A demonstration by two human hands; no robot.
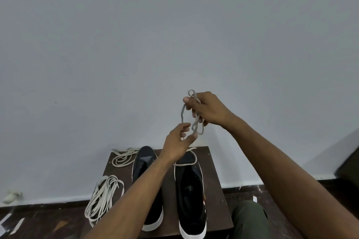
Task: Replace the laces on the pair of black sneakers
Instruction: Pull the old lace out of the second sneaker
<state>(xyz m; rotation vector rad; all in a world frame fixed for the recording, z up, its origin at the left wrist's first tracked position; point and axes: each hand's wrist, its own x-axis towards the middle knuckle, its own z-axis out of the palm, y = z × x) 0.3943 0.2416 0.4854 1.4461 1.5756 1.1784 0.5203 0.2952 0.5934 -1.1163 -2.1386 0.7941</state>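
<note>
1. Holding a bunch of grey lace up in the air in front of the pale wall, the right hand has its fingers curled round several loops of it, with one small loop poking out above the thumb and more hanging below the palm.
2. The left hand sits just under and to the left of that bunch, fingers loosely bent and spread, thumb and forefinger close to a hanging strand; from where I stand I cannot tell whether it is actually pinching the lace or only touching it.
3. One strand runs down from the hands to the right sneaker, where it lies in a loop across the toe end and passes through the front eyelets.
4. The left sneaker stands just beside it with no lace in it, partly covered by the left forearm.
5. Both black, white-soled shoes rest side by side on a small dark wooden stool, toes pointing to the wall.
6. A loose off-white lace lies coiled on the stool's far left corner.
7. A larger bundle of off-white laces hangs off the stool's left edge towards the dark floor.
</note>
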